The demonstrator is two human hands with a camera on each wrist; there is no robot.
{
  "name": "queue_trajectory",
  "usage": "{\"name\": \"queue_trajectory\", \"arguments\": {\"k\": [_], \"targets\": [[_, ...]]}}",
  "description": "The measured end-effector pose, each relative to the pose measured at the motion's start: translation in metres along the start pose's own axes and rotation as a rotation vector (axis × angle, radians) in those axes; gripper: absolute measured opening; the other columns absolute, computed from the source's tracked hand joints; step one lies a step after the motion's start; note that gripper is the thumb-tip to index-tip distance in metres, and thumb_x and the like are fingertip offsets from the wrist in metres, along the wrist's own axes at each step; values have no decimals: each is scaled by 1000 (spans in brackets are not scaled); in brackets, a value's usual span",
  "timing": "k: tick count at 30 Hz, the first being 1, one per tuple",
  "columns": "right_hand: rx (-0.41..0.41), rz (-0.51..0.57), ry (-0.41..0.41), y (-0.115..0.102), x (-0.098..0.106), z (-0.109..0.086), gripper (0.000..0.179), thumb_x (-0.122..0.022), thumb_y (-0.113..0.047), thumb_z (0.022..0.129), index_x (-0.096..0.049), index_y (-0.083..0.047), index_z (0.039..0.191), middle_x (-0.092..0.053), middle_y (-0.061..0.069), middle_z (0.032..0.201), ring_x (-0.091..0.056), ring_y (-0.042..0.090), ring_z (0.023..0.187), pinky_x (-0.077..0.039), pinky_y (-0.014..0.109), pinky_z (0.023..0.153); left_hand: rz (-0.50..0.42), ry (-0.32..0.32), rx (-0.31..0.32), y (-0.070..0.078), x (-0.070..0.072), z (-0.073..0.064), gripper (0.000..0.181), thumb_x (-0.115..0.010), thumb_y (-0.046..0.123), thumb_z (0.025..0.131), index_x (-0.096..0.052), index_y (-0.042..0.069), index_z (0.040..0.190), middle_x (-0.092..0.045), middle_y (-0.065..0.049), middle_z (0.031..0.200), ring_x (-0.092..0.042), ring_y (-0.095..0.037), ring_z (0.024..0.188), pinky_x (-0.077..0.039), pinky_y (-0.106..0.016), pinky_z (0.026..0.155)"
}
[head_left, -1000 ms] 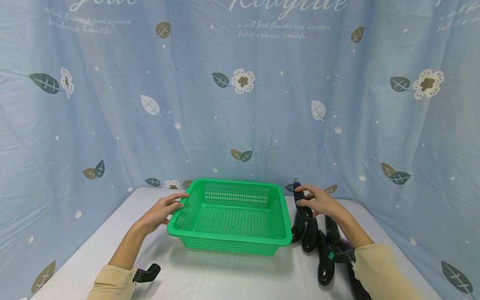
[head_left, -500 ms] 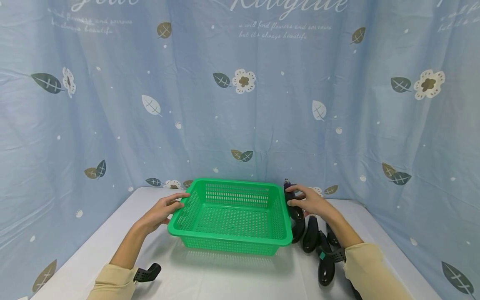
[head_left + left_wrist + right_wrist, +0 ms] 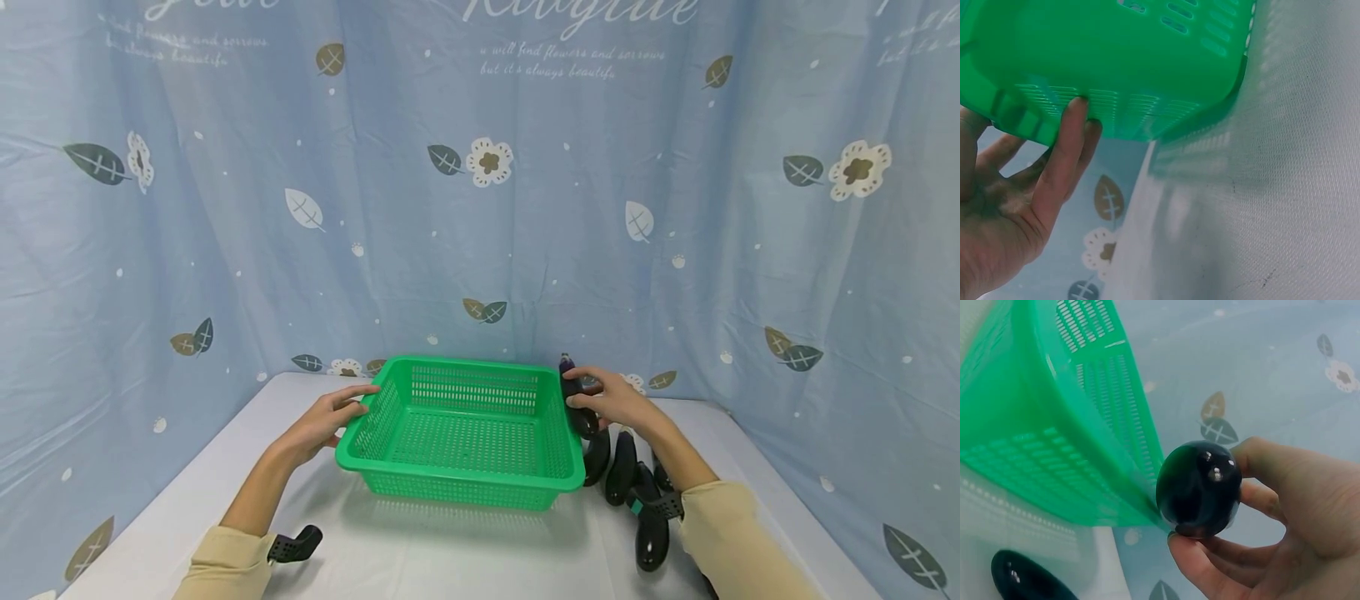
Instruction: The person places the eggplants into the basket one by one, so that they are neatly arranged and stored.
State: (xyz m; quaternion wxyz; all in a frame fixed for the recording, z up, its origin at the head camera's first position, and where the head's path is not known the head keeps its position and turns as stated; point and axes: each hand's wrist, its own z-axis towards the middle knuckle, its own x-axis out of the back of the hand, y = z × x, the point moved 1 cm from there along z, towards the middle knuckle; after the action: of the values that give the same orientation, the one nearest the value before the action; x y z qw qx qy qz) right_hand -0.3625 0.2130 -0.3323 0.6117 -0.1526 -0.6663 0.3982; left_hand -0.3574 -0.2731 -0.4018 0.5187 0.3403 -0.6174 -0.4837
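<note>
I have the left hand (image 3: 326, 421) at the left end of the green basket (image 3: 459, 477). Its fingers are extended and spread, not wrapped around anything; the tips rest against the rim and the outer side wall. The right hand (image 3: 618, 400) pinches an eggplant (image 3: 1197, 487) between thumb and fingers, opened only to the width of the body. I read the held eggplant as tilted in the head view, stem end up and toward the curtain (image 3: 525, 225), rounded end down. It is outside the basket, alongside the right rim; whether it touches the rim I cannot confirm from these angles.

The basket stands upright on the white table (image 3: 450, 550), its perforated floor facing up. To its right I count several loose eggplants: one (image 3: 597, 457) just beside the basket wall, a second (image 3: 621, 468) next to it, and a third (image 3: 652, 537) nearer the camera. Others lie partly hidden under the right forearm. Each wrist carries a black device, the left device (image 3: 296, 545) and the right device (image 3: 663, 504), next to a beige sleeve (image 3: 228, 558).
</note>
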Motion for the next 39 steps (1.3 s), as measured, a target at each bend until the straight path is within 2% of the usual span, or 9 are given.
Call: {"name": "queue_trajectory", "arguments": {"k": [4,10,14,17,20,26,32,39], "targets": [[6,7,1,-8,-3,1,52,-64,-28,95,-48,-13,143,-52,33,135,-66,23,91,-57,38,61,-10,1,3,0,0,0,51,-53,30,102,-40,19,150,-50,-25,141,-67,-23,107,-60,-47,71],[24,25,-1,-15,-9,7,50,-64,-26,96,-49,-13,142,-51,33,135,-67,24,86,-56,36,57,-15,-10,0,0,0,1,52,-53,31,102,-39,19,151,-49,-26,141,-67,-24,105,-60,-47,70],[32,59,-6,-15,-14,11,51,-65,-26,95,-49,-13,142,-50,32,138,-65,31,102,-57,37,58,-18,-17,-4,0,1,1,52,-53,32,102,-38,19,151,-48,-26,142,-66,-24,107,-60,-48,71],[22,80,-15,-16,-17,14,51,-66,-27,95,-50,-16,142,-49,30,139,-63,33,107,-58,39,61,-19,-19,-4,0,1,0,52,-52,32,102,-38,20,151,-46,-26,143,-66,-25,109,-60,-48,72],[10,87,-25,-19,-20,17,51,-66,-28,95,-50,-18,142,-48,29,141,-65,32,102,-58,41,62,-17,-19,-4,0,1,0,52,-52,32,102,-38,20,151,-45,-26,145,-65,-25,110,-60,-48,72],[17,98,-40,-24,-28,21,51,-65,-27,95,-50,-16,142,-47,29,142,-61,36,112,-57,39,61,-12,-15,-3,0,1,0,51,-52,32,103,-38,21,151,-45,-26,146,-66,-25,109,-60,-48,72],[6,97,-43,-29,-35,25,50,-66,-27,94,-51,-19,141,-50,27,140,-65,32,104,-58,38,62,-6,-14,-6,-1,0,0,51,-52,32,102,-39,21,151,-43,-25,147,-65,-25,109,-60,-47,72],[-17,132,-50,-35,-46,29,49,-66,-26,94,-52,-20,140,-52,26,138,-65,30,104,-58,42,62,-12,-18,-12,-2,0,0,51,-52,32,103,-39,20,151,-46,-25,144,-68,-24,102,-60,-48,70]]}}
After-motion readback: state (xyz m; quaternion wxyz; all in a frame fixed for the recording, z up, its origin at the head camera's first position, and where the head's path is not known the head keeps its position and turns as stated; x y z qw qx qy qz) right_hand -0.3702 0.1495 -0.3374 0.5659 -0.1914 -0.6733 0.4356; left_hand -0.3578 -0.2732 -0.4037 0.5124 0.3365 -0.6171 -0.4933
